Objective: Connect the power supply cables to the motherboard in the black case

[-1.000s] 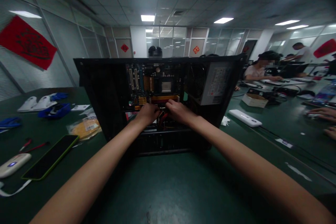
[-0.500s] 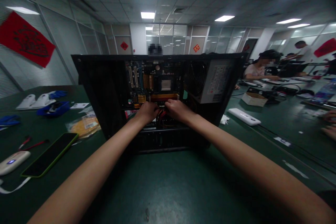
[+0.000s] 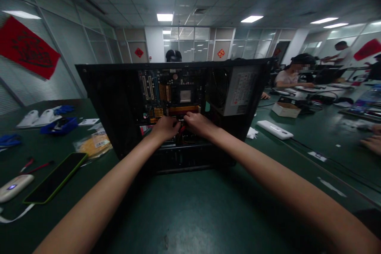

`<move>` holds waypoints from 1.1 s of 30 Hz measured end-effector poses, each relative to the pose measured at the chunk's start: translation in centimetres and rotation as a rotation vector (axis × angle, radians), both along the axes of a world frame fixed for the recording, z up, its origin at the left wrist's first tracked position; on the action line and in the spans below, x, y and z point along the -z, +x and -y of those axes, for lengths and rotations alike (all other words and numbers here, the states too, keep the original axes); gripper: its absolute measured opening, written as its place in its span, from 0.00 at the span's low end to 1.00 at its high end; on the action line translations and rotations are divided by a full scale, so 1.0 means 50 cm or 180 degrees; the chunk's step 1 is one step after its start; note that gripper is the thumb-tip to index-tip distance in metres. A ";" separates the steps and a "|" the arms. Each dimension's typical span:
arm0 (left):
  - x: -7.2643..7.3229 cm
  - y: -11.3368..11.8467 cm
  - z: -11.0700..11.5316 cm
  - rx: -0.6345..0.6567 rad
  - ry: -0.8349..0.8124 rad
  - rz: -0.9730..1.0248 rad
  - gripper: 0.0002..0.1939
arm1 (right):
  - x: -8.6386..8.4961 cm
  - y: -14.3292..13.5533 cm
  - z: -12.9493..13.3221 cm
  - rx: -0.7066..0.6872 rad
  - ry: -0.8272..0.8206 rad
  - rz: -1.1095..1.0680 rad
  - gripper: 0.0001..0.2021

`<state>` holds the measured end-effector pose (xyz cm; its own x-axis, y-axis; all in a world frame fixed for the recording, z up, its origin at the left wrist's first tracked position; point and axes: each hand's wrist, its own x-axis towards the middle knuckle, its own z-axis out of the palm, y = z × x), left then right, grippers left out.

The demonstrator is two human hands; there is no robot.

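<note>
A black computer case point(image 3: 111, 105) stands open-sided on the green table point(image 3: 178, 206), its interior facing me. Inside it are the motherboard point(image 3: 175, 79) and, at the upper right, a grey power supply point(image 3: 242, 91). Both hands reach in just below the orange memory slots point(image 3: 184, 110). My left hand point(image 3: 164, 127) is closed, fingertips bent toward the middle. Close beside it, my right hand point(image 3: 200, 123) is closed too, next to red and dark cables point(image 3: 182, 127). Whatever the fingers pinch is hidden or too small to make out.
To the left lie a phone point(image 3: 56, 178), a white power bank point(image 3: 14, 187), a yellow packet point(image 3: 93, 145) and a blue tray point(image 3: 59, 126). A white device point(image 3: 274, 129) and an open box point(image 3: 285, 109) are on the right. A co-worker point(image 3: 297, 72) sits beyond.
The view has shifted slightly, so the case appears a little further left. Both hands stay at the same spot in the case, and the cables between them show less.
</note>
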<state>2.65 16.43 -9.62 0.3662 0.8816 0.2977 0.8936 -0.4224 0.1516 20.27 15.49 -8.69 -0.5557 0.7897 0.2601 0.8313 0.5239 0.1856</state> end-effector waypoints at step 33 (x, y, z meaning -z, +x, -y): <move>-0.014 -0.002 0.011 -0.0078 -0.0109 0.0211 0.21 | -0.077 0.142 0.205 -0.0366 0.0381 -0.1584 0.15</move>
<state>2.55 15.86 -8.95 0.3247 0.9002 0.2901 0.8912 -0.3939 0.2248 27.34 5.27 -4.86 -0.4232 0.6795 0.5993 0.7725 0.6163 -0.1532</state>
